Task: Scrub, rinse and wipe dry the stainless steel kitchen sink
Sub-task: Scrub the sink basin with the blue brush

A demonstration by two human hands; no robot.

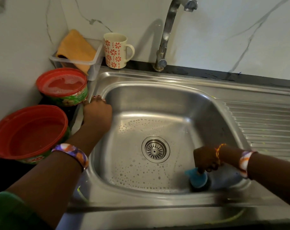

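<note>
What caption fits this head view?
Right hand scrubs the sink's near-right corner with a blue scrubber; left hand rests on the rim.

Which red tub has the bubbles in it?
The farther red tub, next to the left hand, holds foamy soap. The nearer red tub shows no foam.

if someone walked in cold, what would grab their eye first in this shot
Most likely the stainless steel sink filling the middle, its basin floor dotted with soap bubbles around the drain. Next, the right hand gripping a blue scrubber at the basin's near right corner, while the left hand rests on the left rim. The two red tubs on the left counter also stand out, the farther one holding sudsy water.
</note>
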